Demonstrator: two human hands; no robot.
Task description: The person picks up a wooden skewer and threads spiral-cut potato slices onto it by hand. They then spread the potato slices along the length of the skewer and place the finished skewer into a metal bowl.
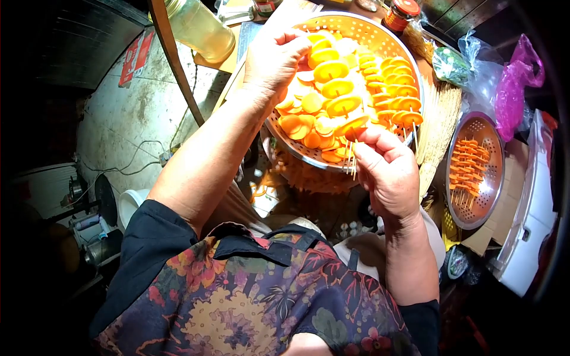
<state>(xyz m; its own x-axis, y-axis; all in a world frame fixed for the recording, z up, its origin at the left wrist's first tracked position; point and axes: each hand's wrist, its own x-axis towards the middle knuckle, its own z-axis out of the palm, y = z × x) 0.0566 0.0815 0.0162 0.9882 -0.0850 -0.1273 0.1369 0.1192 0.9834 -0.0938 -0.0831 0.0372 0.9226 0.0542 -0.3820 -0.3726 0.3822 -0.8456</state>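
A skewer threaded with spaced round orange slices [331, 72], which look like carrot, slants across a perforated metal colander [409, 50]. My left hand [274, 64] is closed at its far end, thumb and fingers pinched by the top slice. My right hand [389, 166] pinches the near end, where thin stick ends [350, 159] stick out below the lowest slice. Loose carrot slices [312, 102] fill the colander's left side beneath. Finished carrot skewers [401, 89] lie along its right side. The fingertips of both hands are partly hidden.
On the right, a second colander [499, 178] holds several carrot skewers [469, 166]. Bundled bamboo sticks [439, 124] lie beside the first colander. Behind are a red-lidded jar [402, 15] and a large glass jar [202, 32]. A pink plastic bag [515, 89] hangs at right.
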